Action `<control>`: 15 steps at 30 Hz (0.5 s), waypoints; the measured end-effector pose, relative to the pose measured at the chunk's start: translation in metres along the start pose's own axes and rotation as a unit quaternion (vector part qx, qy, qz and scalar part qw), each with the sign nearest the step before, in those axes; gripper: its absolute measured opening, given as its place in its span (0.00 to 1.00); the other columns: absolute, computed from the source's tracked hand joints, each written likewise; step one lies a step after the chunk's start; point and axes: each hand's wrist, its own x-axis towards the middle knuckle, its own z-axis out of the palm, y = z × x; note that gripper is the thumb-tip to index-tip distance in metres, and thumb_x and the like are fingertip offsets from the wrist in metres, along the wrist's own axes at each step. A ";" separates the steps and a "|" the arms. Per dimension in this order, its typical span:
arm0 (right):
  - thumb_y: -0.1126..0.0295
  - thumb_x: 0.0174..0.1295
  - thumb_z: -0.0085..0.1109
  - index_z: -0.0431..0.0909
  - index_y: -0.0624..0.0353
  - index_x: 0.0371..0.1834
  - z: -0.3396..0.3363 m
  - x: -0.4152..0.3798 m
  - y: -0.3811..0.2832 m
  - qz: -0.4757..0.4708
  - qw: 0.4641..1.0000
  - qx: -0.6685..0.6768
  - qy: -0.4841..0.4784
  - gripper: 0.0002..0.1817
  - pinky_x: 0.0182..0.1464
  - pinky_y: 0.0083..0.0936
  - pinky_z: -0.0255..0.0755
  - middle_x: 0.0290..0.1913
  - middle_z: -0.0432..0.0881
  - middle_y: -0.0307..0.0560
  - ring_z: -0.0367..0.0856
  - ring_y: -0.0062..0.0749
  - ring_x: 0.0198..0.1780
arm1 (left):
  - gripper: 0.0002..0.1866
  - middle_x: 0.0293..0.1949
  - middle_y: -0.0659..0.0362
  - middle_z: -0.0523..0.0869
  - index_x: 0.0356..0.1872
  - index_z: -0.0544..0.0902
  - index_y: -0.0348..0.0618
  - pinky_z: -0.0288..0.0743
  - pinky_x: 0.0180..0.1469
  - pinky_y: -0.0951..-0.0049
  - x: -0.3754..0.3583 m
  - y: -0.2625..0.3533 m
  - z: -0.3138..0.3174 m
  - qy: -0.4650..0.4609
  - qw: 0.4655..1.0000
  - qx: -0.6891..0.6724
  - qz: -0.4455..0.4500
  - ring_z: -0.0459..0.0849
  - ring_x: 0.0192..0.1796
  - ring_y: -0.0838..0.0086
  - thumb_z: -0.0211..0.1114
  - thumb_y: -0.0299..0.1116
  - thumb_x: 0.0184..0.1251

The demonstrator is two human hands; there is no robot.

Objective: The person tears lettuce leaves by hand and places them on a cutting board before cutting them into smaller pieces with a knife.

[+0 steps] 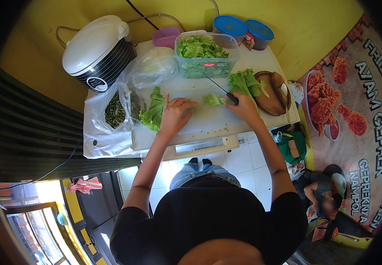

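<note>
My right hand (243, 108) is closed round the black handle of a knife (219, 87), whose blade points up and left toward the clear container. A small heap of cut lettuce (214, 99) lies just left of the handle. My left hand (177, 114) rests over the white table (191, 128), fingers apart, next to a lettuce leaf (154, 109) on its left. More lettuce leaves (244, 82) lie above my right hand. The clear container (206, 62) behind holds chopped lettuce.
A rice cooker (94, 48), a plastic bag of dark leaves (116, 110) and another clear bag (155, 64) stand left. At right is a round wooden board (270, 99). Blue-lidded tubs (230, 26) stand behind. Another person (321, 194) sits low at the right.
</note>
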 end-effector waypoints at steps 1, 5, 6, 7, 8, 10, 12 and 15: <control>0.53 0.55 0.65 0.84 0.53 0.41 0.000 0.001 0.000 -0.006 1.000 -0.003 -0.001 0.17 0.34 0.38 0.72 0.28 0.82 0.53 0.81 0.48 0.30 | 0.17 0.47 0.61 0.85 0.50 0.85 0.58 0.49 0.74 0.41 0.000 0.003 -0.007 0.011 1.000 -0.026 -0.007 0.80 0.56 0.67 0.71 0.36 0.57; 0.52 0.56 0.65 0.84 0.54 0.45 0.002 0.009 -0.003 -0.007 1.000 0.008 -0.029 0.20 0.34 0.38 0.72 0.28 0.82 0.54 0.81 0.47 0.30 | 0.18 0.47 0.61 0.85 0.49 0.85 0.56 0.49 0.74 0.42 0.004 0.004 -0.023 0.050 0.998 -0.025 -0.017 0.80 0.56 0.67 0.72 0.37 0.55; 0.51 0.56 0.65 0.84 0.54 0.45 0.006 0.012 -0.002 -0.015 0.999 0.016 -0.026 0.21 0.34 0.38 0.72 0.28 0.82 0.54 0.81 0.47 0.30 | 0.18 0.47 0.61 0.85 0.49 0.85 0.55 0.49 0.74 0.43 0.006 0.000 -0.024 0.056 0.998 -0.008 -0.024 0.80 0.56 0.67 0.72 0.37 0.55; 0.51 0.56 0.65 0.84 0.55 0.46 0.010 0.014 -0.001 -0.023 0.999 0.024 -0.022 0.22 0.34 0.38 0.72 0.29 0.83 0.54 0.82 0.47 0.30 | 0.18 0.47 0.61 0.85 0.49 0.85 0.55 0.49 0.75 0.44 0.008 -0.003 -0.024 0.063 0.997 0.009 -0.031 0.80 0.57 0.67 0.73 0.38 0.55; 0.51 0.56 0.65 0.84 0.55 0.46 0.013 0.016 -0.002 -0.025 0.999 0.024 -0.024 0.22 0.34 0.38 0.72 0.29 0.83 0.54 0.82 0.47 0.30 | 0.18 0.47 0.61 0.85 0.49 0.85 0.55 0.49 0.75 0.44 0.010 -0.006 -0.023 0.064 0.997 0.010 -0.034 0.80 0.57 0.67 0.73 0.38 0.55; 0.50 0.56 0.64 0.84 0.55 0.46 0.017 0.019 -0.003 -0.028 0.999 -0.009 -0.015 0.22 0.35 0.37 0.72 0.30 0.84 0.52 0.82 0.45 0.31 | 0.16 0.45 0.61 0.86 0.48 0.85 0.54 0.51 0.75 0.47 0.012 -0.012 -0.016 0.035 0.999 0.013 -0.029 0.82 0.53 0.68 0.71 0.37 0.57; 0.49 0.55 0.65 0.84 0.55 0.45 0.016 0.020 -0.004 -0.033 0.999 -0.004 -0.025 0.23 0.36 0.36 0.72 0.30 0.84 0.52 0.82 0.45 0.32 | 0.15 0.43 0.61 0.86 0.47 0.86 0.54 0.52 0.75 0.48 0.012 -0.014 -0.011 0.010 0.999 0.008 -0.032 0.83 0.51 0.68 0.70 0.36 0.58; 0.48 0.53 0.67 0.84 0.55 0.44 0.009 0.022 -0.007 -0.021 0.998 0.003 -0.059 0.24 0.36 0.35 0.72 0.29 0.83 0.52 0.82 0.44 0.32 | 0.12 0.38 0.60 0.87 0.47 0.86 0.54 0.54 0.74 0.50 0.015 -0.011 -0.008 -0.019 0.999 -0.006 -0.032 0.84 0.46 0.68 0.66 0.33 0.61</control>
